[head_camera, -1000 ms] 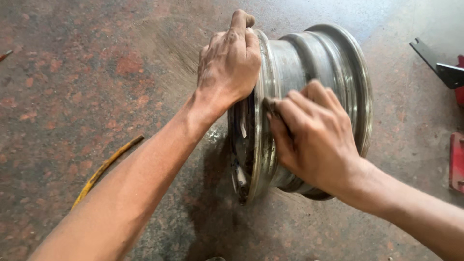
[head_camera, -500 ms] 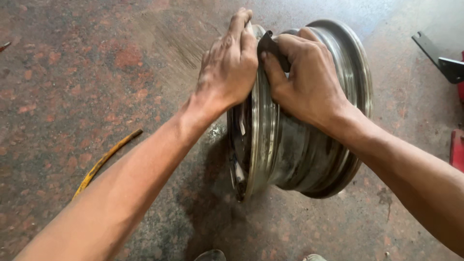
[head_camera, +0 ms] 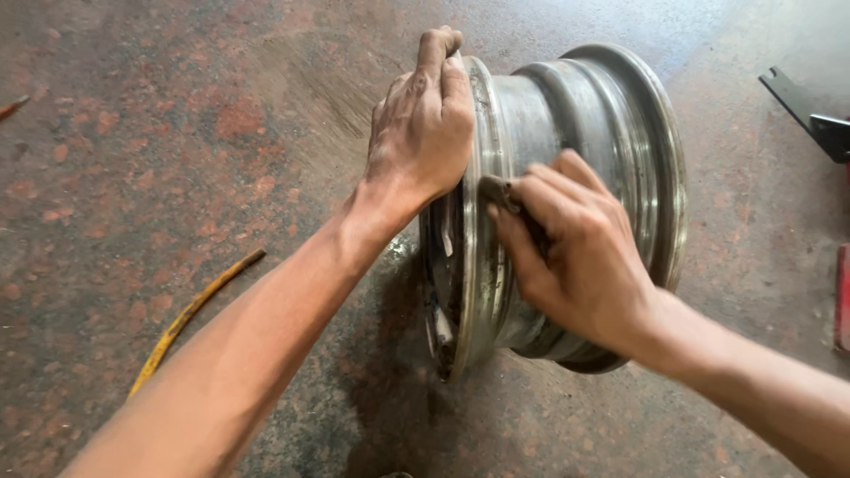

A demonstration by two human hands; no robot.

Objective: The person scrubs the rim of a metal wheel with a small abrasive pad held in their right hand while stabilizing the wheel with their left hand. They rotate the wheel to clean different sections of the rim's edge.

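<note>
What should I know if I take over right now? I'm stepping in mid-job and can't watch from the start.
Left hand: gripping the top of the near flange of the metal wheel rim, steadying it.
Right hand: pressing a small dark abrasive piece against the rim barrel just behind that flange.
The rim stands on edge on the stained floor; a yellow hose lies to the left.
Done: cannot tell how much is cleaned; the surface looks dull and scuffed.
Left: probably the rest of the barrel.
</note>
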